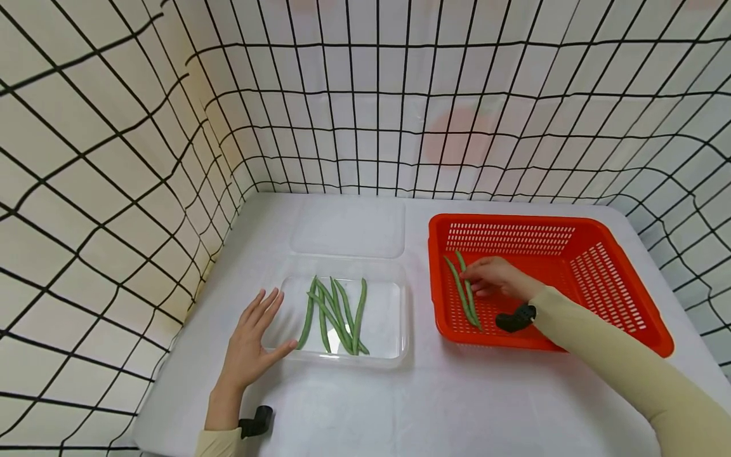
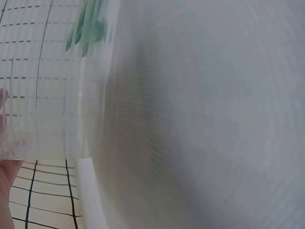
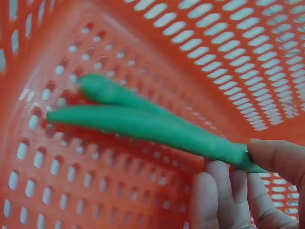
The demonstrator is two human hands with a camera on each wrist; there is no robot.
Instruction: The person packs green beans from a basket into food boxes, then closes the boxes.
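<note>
In the red basket (image 1: 514, 219), my right hand (image 1: 497, 277) holds one green bean (image 3: 143, 131) near its end, between thumb and fingers. A second green bean (image 3: 107, 90) lies beside it, partly behind it in the right wrist view. My left hand (image 1: 251, 346) rests with straight, spread fingers at the left side of a clear plastic container (image 1: 394, 362). Several green beans (image 1: 337, 317) lie loosely inside that container. Only part of the left hand shows through and beside the clear wall in the left wrist view.
A flat translucent lid (image 1: 348, 228) lies behind the clear container on the white table (image 1: 457, 406). Black wire mesh (image 1: 377, 95) over white cloth stands around the back and sides. The basket's raised perforated walls surround the right hand.
</note>
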